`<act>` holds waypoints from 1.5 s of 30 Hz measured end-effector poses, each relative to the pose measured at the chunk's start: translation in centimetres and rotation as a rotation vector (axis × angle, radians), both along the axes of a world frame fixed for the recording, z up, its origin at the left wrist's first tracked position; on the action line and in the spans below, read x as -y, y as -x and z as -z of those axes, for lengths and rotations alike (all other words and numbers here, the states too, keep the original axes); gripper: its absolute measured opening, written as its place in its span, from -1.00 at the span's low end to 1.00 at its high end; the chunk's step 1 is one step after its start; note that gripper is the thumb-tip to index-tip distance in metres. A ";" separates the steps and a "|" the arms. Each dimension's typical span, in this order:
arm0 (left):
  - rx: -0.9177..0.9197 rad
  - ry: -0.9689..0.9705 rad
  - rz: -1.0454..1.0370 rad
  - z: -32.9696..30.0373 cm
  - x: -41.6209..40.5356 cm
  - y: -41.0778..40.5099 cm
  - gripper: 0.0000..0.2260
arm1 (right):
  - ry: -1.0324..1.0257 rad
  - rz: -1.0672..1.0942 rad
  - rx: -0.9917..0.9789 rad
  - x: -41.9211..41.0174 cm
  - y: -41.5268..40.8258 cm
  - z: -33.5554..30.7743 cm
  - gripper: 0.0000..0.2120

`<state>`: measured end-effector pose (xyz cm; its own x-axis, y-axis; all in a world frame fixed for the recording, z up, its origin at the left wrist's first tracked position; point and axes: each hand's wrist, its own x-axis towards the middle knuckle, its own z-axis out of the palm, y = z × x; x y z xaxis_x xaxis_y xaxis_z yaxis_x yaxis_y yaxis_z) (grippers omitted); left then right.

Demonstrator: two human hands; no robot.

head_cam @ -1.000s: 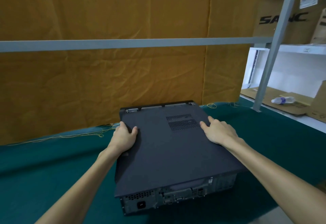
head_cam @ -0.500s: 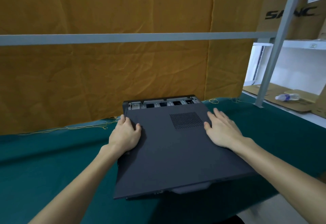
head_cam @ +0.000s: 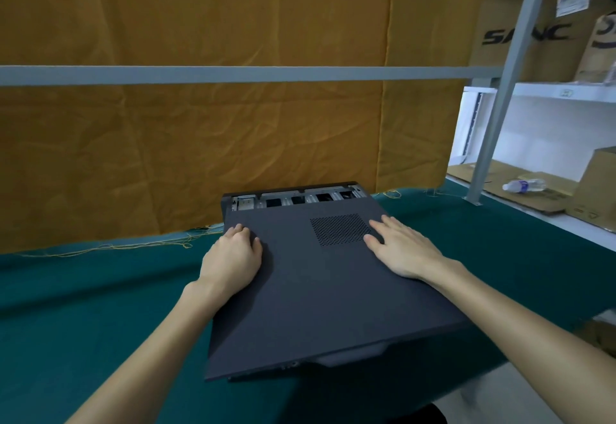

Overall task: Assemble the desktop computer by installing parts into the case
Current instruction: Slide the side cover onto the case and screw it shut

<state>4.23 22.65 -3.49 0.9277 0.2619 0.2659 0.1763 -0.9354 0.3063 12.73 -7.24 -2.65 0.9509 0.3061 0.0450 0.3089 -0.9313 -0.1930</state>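
A dark grey desktop case (head_cam: 296,197) lies flat on the green table. Its flat cover panel (head_cam: 320,297), with a vent grille near the far right, rests on top, shifted toward me so a strip of metal bays shows at the far end. My left hand (head_cam: 233,257) curls over the panel's left edge, fingers bent, gripping it. My right hand (head_cam: 400,247) lies flat on the panel beside the grille, fingers spread and pressing down. The case's near face is hidden under the overhanging panel.
A green cloth (head_cam: 83,307) covers the table. An orange curtain (head_cam: 200,140) hangs behind, crossed by a grey rail (head_cam: 233,74). At right, a grey post (head_cam: 500,90), white shelving with cardboard boxes (head_cam: 530,33) and a plastic bottle (head_cam: 523,185).
The cover panel has slid toward me, uncovering the case's far bays and hiding its near face. My right hand went from gripping the panel's edge to lying flat.
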 end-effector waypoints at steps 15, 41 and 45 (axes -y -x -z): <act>-0.113 -0.008 -0.023 -0.3 1.9 2.7 -0.51 | 0.041 0.030 -0.054 -0.8 2.3 -0.3 -0.15; -0.075 -0.054 -0.023 -0.3 1.3 1.1 -0.59 | 0.036 0.059 0.000 -1.2 -0.1 0.0 -0.25; -0.089 -0.051 -0.012 -0.4 1.1 0.4 -0.58 | 0.039 0.036 -0.014 -1.2 -0.7 -0.3 -0.25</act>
<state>3.80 21.50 -3.08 0.9451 0.2614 0.1961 0.2120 -0.9471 0.2408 13.43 -6.03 -2.38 0.9619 0.2725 0.0204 0.2722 -0.9488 -0.1602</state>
